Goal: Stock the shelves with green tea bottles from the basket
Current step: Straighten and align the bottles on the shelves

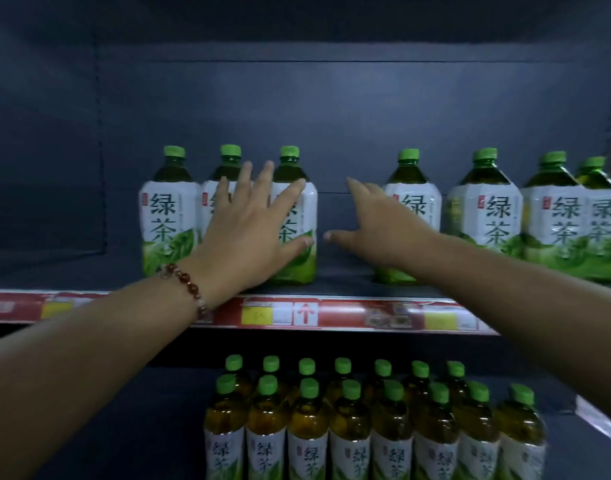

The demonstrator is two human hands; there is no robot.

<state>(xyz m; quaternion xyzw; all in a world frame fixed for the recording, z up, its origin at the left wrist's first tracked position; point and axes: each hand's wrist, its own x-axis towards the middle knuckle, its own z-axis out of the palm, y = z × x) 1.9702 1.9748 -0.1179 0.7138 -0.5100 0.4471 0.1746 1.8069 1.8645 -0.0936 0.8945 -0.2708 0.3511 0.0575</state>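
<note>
Seven big green tea bottles (414, 216) stand on top shelf (349, 308), full of dark tea. Left hand (252, 230) spread flat on third bottle (293, 216). Right hand (373, 220) spread, in open gap. Small bottles (349, 431) below.

Upper shelf (332, 289): seven large green tea bottles (484, 216) in row, gap mid-row. Left hand (252, 230), fingers spread, against third bottle (293, 216) left of gap. Right hand (377, 223) open over gap. Small bottles (349, 427) on shelf below.
</note>
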